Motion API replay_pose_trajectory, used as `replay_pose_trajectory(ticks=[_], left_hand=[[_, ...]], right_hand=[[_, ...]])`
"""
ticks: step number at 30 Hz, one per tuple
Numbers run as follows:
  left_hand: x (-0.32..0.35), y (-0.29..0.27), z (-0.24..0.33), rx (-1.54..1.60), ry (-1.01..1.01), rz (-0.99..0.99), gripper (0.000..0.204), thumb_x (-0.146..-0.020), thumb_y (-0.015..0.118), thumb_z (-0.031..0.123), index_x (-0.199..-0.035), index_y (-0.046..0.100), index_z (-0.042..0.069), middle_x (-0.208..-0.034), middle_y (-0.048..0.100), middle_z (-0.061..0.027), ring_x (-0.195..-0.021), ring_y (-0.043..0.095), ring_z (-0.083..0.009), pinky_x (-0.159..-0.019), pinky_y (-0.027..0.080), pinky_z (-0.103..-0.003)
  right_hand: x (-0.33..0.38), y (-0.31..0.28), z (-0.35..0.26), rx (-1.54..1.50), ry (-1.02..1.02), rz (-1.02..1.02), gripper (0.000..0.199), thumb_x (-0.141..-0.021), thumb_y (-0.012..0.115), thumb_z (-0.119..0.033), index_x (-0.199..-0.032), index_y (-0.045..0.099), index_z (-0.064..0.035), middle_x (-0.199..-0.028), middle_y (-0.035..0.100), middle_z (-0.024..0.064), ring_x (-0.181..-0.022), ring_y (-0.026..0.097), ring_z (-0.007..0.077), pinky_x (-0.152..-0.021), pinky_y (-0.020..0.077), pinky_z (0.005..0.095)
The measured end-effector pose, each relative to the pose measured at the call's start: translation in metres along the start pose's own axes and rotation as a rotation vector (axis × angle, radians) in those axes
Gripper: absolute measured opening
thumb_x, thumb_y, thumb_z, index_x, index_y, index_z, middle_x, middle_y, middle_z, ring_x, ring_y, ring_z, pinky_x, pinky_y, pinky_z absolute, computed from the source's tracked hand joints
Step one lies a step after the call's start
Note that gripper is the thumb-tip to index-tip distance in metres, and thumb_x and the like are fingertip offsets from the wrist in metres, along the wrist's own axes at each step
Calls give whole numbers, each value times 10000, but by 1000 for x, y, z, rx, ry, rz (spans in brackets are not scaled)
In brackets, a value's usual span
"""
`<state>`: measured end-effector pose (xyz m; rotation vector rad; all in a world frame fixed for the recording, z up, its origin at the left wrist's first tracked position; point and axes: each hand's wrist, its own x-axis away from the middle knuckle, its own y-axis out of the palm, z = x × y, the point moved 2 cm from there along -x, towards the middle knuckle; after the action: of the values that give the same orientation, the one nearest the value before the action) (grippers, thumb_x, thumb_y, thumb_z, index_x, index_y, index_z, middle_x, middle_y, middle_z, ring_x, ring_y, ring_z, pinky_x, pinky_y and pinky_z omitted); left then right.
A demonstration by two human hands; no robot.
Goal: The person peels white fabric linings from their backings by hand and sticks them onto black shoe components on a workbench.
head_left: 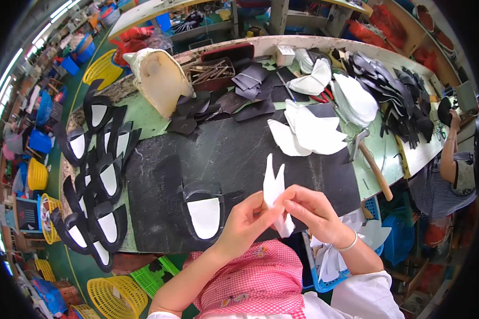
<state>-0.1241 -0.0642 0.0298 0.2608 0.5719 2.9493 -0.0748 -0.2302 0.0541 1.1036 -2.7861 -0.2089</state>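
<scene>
Close to my body, over the front of the black mat (239,143), both hands are pinched on a folded white cut sheet piece (273,181) with pointed upper ends. My left hand (246,220) grips it from one side; my right hand (310,208) closes on it from the other, fingertips touching. To the left on the mat lies a black shoe-upper piece (167,181) with a white rounded patch (204,218) at its curved end. Beyond my hands is a loose pile of similar white pieces (306,130).
Several black uppers with white patches (109,181) overlap at the left. A hammer (375,170) lies at the right, past it a heap of black pieces (391,85). Black scraps (239,98) and a cream tub (159,80) line the back. A blue basket (324,282) holds white pieces below.
</scene>
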Motion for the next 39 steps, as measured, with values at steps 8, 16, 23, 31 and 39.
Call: replay_pose_trajectory(ticks=[8,16,23,31,39], left_hand=[[25,-16,-1,-136,9,-16,234,-875,723,169,-1002,597,19,-861,459,8,-757,463,-77,-684,383,-222],[6,-10,3,-547,354,-14,330,-772,822,151,-845,512,65,-778,402,-15,-695,437,-135,-631,384,-283],[-20,-15,-17,77,158,-230,375,-825,766,15,-788,402,95,-802,429,-8,-769,493,-104,-731,441,-260],[-11,-13,-12,309,-161,-137,325,-873,717,31,-855,406,122,-924,506,33,-888,505,-53,-855,445,-219],[-2,-17,-16,322,-27,-35,307,-858,724,47,-1068,501,64,-1000,527,26,-968,537,-71,-917,448,-250]], right_hand=[[-6,22,13,-81,72,-52,174,-1023,553,-167,-1011,575,5,-882,603,6,-803,551,56,-731,480,230],[-13,19,3,127,-37,33,134,-982,582,-121,-980,570,13,-889,606,35,-803,570,81,-736,487,245],[-10,-8,3,-62,-32,202,123,-992,453,-140,-957,508,-36,-880,470,-9,-830,436,54,-740,380,214],[-17,-5,1,-441,192,-24,160,-980,485,-233,-959,483,-74,-901,487,-3,-860,479,54,-767,403,217],[-26,-3,11,-438,95,-100,160,-974,504,-241,-949,470,-87,-957,500,6,-881,486,61,-786,408,234]])
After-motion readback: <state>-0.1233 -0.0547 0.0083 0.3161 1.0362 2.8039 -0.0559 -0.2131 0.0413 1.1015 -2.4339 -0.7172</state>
